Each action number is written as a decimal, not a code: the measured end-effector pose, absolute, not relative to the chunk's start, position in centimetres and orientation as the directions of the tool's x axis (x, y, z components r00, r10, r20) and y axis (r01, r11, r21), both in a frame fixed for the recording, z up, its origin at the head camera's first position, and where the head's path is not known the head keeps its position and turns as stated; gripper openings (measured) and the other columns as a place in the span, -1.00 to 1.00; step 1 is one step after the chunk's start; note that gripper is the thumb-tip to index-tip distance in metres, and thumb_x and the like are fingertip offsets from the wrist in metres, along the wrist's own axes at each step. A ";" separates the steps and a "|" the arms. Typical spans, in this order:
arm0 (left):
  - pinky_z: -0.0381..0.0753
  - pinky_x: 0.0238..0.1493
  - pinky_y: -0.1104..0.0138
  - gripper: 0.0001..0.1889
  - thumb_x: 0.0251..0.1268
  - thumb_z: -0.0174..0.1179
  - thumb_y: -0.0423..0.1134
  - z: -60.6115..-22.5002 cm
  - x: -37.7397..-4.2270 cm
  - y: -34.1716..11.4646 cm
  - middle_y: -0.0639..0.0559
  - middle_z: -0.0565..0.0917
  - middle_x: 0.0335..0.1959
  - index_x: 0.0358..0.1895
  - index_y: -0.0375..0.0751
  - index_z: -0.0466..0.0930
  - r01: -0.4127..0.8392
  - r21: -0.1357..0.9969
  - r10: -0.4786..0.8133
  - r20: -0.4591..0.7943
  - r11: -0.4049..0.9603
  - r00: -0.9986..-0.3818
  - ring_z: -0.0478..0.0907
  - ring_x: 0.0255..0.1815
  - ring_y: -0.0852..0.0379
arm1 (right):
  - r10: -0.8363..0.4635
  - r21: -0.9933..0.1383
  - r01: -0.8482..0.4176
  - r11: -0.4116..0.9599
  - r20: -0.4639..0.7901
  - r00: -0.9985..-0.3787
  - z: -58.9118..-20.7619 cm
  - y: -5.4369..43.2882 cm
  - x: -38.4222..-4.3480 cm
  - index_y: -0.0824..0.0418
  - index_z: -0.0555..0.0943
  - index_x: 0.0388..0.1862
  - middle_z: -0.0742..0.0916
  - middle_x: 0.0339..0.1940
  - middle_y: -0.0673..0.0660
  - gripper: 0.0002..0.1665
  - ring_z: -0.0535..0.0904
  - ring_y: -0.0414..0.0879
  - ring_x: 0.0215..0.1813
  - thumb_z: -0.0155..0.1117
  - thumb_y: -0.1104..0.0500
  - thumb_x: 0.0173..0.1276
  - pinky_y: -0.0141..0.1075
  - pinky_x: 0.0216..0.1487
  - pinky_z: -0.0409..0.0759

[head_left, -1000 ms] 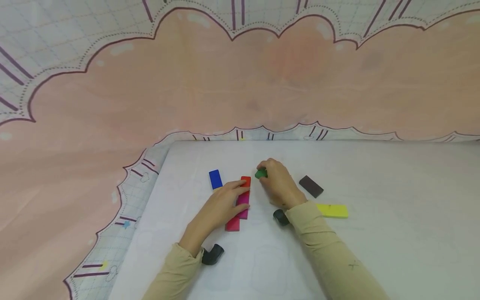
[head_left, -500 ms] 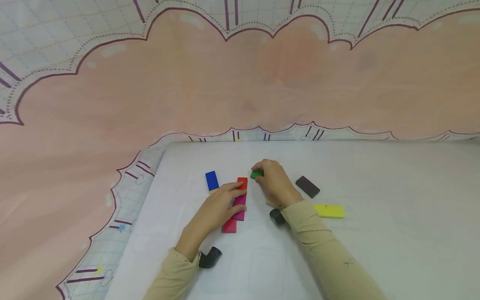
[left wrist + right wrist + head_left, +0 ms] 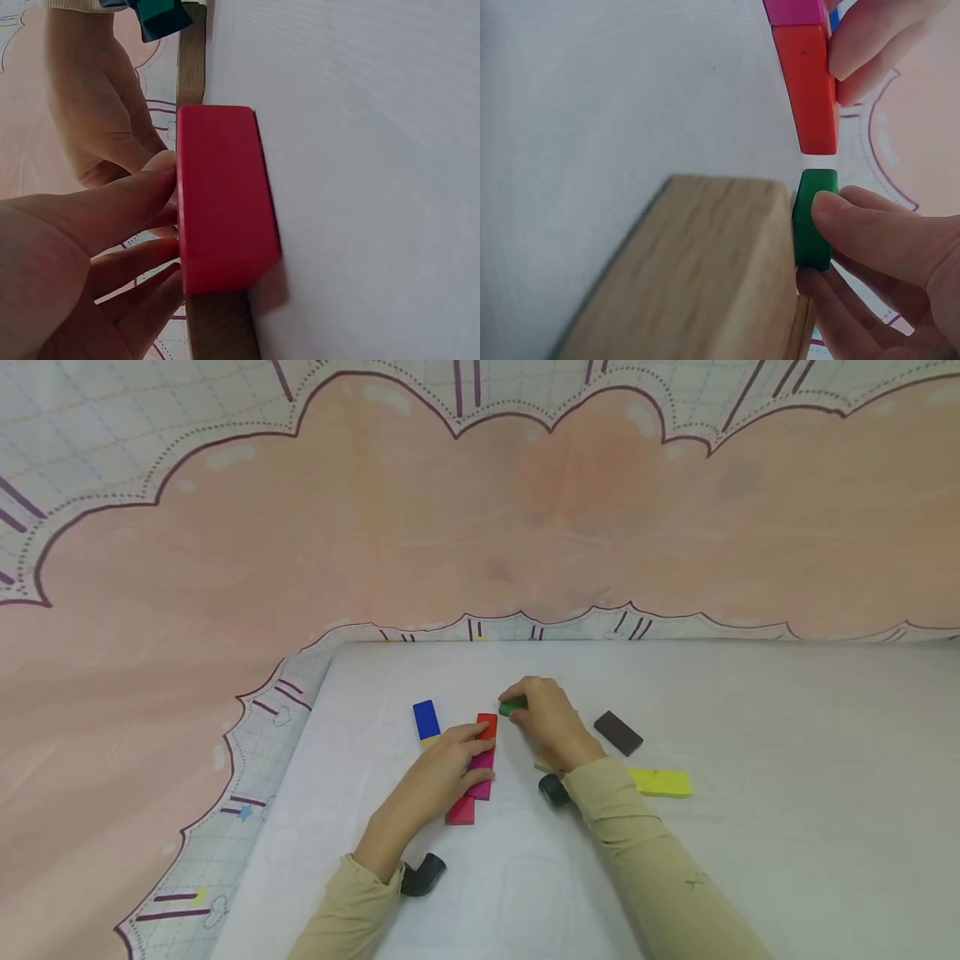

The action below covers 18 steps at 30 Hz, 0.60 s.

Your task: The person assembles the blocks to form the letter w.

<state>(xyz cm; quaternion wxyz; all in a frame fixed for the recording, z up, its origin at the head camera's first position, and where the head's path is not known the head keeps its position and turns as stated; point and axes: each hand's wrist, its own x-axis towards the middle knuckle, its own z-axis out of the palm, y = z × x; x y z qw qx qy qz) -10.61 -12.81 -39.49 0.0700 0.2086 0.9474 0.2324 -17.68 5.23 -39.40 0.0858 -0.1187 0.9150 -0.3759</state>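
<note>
My right hand (image 3: 555, 727) pinches a green block (image 3: 814, 217) between thumb and fingers, just beyond the end of a row of blocks. A small gap separates it from the red block (image 3: 810, 90) at the row's far end. Behind that red block come a magenta block (image 3: 481, 788) and a crimson block (image 3: 461, 812), the crimson one set a little to the left. My left hand (image 3: 431, 781) lies over the row with its fingers extended, the fingertips touching the red and magenta blocks. Part of the row is hidden beneath it.
A blue block (image 3: 426, 720) lies left of the row, a tan piece (image 3: 431, 742) at its near end. Right of my right hand are a dark brown block (image 3: 618, 732) and a yellow block (image 3: 662, 782). A wooden block (image 3: 697, 270) sits near my right wrist.
My right hand has brought the green block slightly left, closer to the red block's far end. My left hand has stayed on the row. The head view has shifted a little.
</note>
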 end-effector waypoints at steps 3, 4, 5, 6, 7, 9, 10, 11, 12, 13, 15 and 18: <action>0.46 0.37 0.10 -0.49 0.26 0.37 -0.17 -39.4 -10.6 -12.8 -0.12 0.44 0.40 0.25 -0.25 0.58 0.359 0.472 0.427 -0.040 0.805 -0.904 0.34 0.45 -0.09 | -0.284 -0.700 -0.160 0.696 -0.064 -0.957 -39.5 5.1 -17.7 0.23 0.72 0.06 0.72 0.10 0.17 -0.68 0.55 0.07 0.21 0.32 0.36 0.34 -0.05 0.32 0.52; 0.46 0.36 0.10 -0.49 0.26 0.37 -0.17 -39.4 -10.5 -12.7 -0.12 0.44 0.40 0.25 -0.25 0.58 0.357 0.474 0.425 -0.040 0.805 -0.904 0.34 0.45 -0.09 | -0.282 -0.701 -0.155 0.696 -0.068 -0.957 -39.5 5.0 -17.7 0.22 0.72 0.07 0.72 0.10 0.16 -0.67 0.55 0.07 0.22 0.32 0.36 0.34 -0.05 0.32 0.52; 0.46 0.37 0.10 -0.49 0.26 0.37 -0.17 -39.4 -10.5 -12.7 -0.11 0.44 0.40 0.25 -0.25 0.58 0.352 0.476 0.421 -0.044 0.806 -0.906 0.34 0.45 -0.08 | -0.280 -0.702 -0.153 0.695 -0.069 -0.957 -39.5 5.0 -17.7 0.22 0.72 0.07 0.72 0.10 0.16 -0.67 0.55 0.06 0.22 0.31 0.37 0.34 -0.05 0.33 0.52; 0.46 0.37 0.09 -0.49 0.26 0.37 -0.17 -39.4 -10.5 -12.7 -0.11 0.44 0.41 0.26 -0.24 0.58 0.348 0.475 0.419 -0.047 0.808 -0.907 0.34 0.45 -0.08 | -0.278 -0.704 -0.148 0.695 -0.072 -0.958 -39.5 4.9 -17.7 0.21 0.72 0.07 0.72 0.10 0.15 -0.67 0.55 0.06 0.22 0.31 0.37 0.34 -0.04 0.33 0.52; 0.46 0.37 0.09 -0.49 0.26 0.37 -0.17 -39.4 -10.5 -12.7 -0.10 0.43 0.41 0.26 -0.24 0.57 0.345 0.475 0.417 -0.051 0.810 -0.908 0.34 0.45 -0.08 | -0.279 -0.703 -0.151 0.695 -0.070 -0.958 -39.5 4.9 -17.7 0.22 0.72 0.07 0.72 0.10 0.15 -0.67 0.55 0.06 0.22 0.31 0.37 0.34 -0.04 0.32 0.52; 0.46 0.37 0.09 -0.49 0.26 0.37 -0.17 -39.3 -10.4 -12.6 -0.11 0.44 0.40 0.25 -0.25 0.58 0.353 0.468 0.420 -0.042 0.810 -0.906 0.35 0.44 -0.09 | -0.282 -0.706 -0.153 0.692 -0.069 -0.957 -39.5 4.8 -17.6 0.22 0.71 0.07 0.72 0.09 0.16 -0.67 0.56 0.06 0.22 0.30 0.38 0.34 -0.05 0.32 0.52; 0.46 0.37 0.09 -0.49 0.26 0.37 -0.17 -39.3 -10.4 -12.6 -0.12 0.44 0.40 0.25 -0.25 0.58 0.356 0.465 0.421 -0.040 0.810 -0.906 0.35 0.44 -0.09 | -0.283 -0.707 -0.152 0.691 -0.070 -0.957 -39.5 4.8 -17.6 0.22 0.71 0.07 0.72 0.09 0.16 -0.67 0.56 0.06 0.21 0.30 0.39 0.34 -0.06 0.32 0.53; 0.46 0.36 0.09 -0.49 0.25 0.37 -0.18 -39.3 -10.4 -12.6 -0.12 0.44 0.40 0.25 -0.26 0.58 0.358 0.461 0.422 -0.039 0.812 -0.906 0.35 0.44 -0.09 | -0.284 -0.707 -0.153 0.691 -0.071 -0.956 -39.5 4.7 -17.6 0.22 0.71 0.07 0.72 0.09 0.16 -0.66 0.56 0.06 0.21 0.30 0.39 0.34 -0.06 0.31 0.53; 0.46 0.36 0.09 -0.49 0.25 0.37 -0.18 -39.3 -10.4 -12.6 -0.13 0.44 0.40 0.25 -0.26 0.58 0.360 0.456 0.422 -0.038 0.813 -0.906 0.36 0.44 -0.09 | -0.287 -0.708 -0.152 0.690 -0.074 -0.955 -39.4 4.7 -17.6 0.22 0.71 0.08 0.71 0.09 0.16 -0.66 0.56 0.06 0.22 0.30 0.39 0.35 -0.07 0.32 0.53; 0.47 0.35 0.10 -0.50 0.25 0.38 -0.18 -39.3 -10.4 -12.6 -0.13 0.45 0.39 0.24 -0.26 0.59 0.366 0.453 0.425 -0.032 0.813 -0.905 0.36 0.43 -0.09 | -0.290 -0.707 -0.152 0.690 -0.078 -0.954 -39.4 4.6 -17.6 0.22 0.71 0.08 0.71 0.10 0.16 -0.66 0.55 0.06 0.22 0.29 0.39 0.35 -0.08 0.32 0.53; 0.48 0.35 0.10 -0.50 0.25 0.38 -0.18 -39.3 -10.4 -12.6 -0.14 0.45 0.38 0.24 -0.26 0.59 0.371 0.449 0.427 -0.026 0.813 -0.904 0.37 0.42 -0.10 | -0.293 -0.707 -0.149 0.692 -0.086 -0.952 -39.4 4.4 -17.6 0.22 0.71 0.09 0.70 0.11 0.16 -0.66 0.55 0.06 0.24 0.28 0.39 0.36 -0.08 0.34 0.51; 0.49 0.34 0.10 -0.50 0.25 0.38 -0.17 -39.3 -10.4 -12.7 -0.14 0.46 0.38 0.23 -0.26 0.60 0.370 0.451 0.425 -0.023 0.812 -0.905 0.38 0.42 -0.09 | -0.304 -0.703 -0.157 0.694 -0.089 -0.948 -39.4 4.1 -17.6 0.22 0.70 0.09 0.71 0.12 0.16 -0.66 0.54 0.07 0.27 0.25 0.40 0.38 -0.07 0.37 0.49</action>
